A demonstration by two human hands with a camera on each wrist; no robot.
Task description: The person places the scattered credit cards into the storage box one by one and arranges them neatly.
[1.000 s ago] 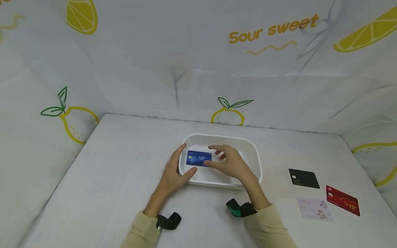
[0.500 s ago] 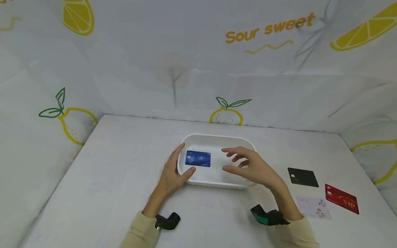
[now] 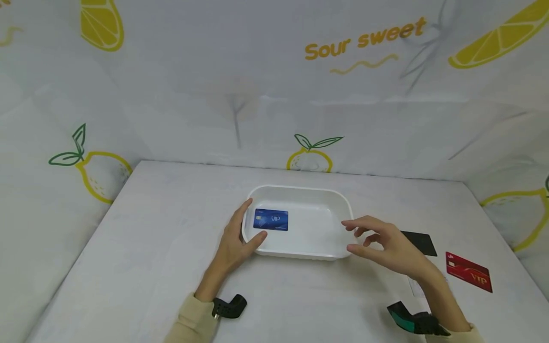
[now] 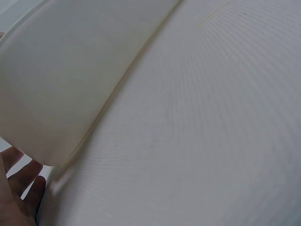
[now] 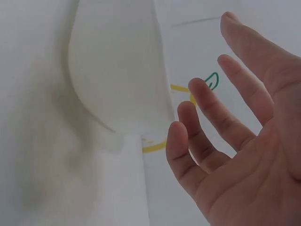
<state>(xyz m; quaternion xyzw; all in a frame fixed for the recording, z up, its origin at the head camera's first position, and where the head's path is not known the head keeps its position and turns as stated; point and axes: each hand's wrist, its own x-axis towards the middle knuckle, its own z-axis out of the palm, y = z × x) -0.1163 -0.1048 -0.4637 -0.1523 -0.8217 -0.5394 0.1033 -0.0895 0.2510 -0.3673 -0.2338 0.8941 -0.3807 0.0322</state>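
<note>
A white tray stands mid-table, with a blue VIP card lying flat inside at its left. The left hand rests on the tray's left end, thumb and fingers spread around the rim; in the left wrist view, fingers touch the tray's outer wall. At the tray's right end the right hand hovers with relaxed, spread fingers and holds nothing. The right wrist view shows that hand beside the tray wall.
Right of the tray lie a black card, partly behind the right hand, and a red VIP card. A pale card is mostly hidden by the right forearm. A printed cloth wall rises behind the table.
The right hand has moved right, away from the blue card and out over the tray's right end. The blue card lies uncovered. The left hand keeps its place on the tray.
</note>
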